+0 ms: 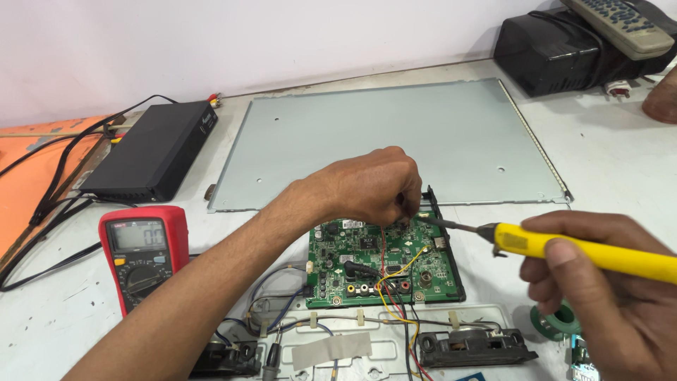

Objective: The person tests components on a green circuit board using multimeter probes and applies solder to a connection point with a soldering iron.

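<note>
Two hands over green circuit board (384, 264) near centre of worktop (613, 169): left hand (370, 187) pinching something unclear at far edge, right hand (606, 289) gripping yellow soldering iron (564, 247), tip there. Soldering apparently underway; steadiness needed.

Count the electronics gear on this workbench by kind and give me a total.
Soldering iron, in right hand: 1
Green circuit board, under left hand: 1
Red multimeter: 1
Black set-top box: 1
Remote control: 1
Metal back panel: 1
Speaker modules: 2
Total: 8
</note>
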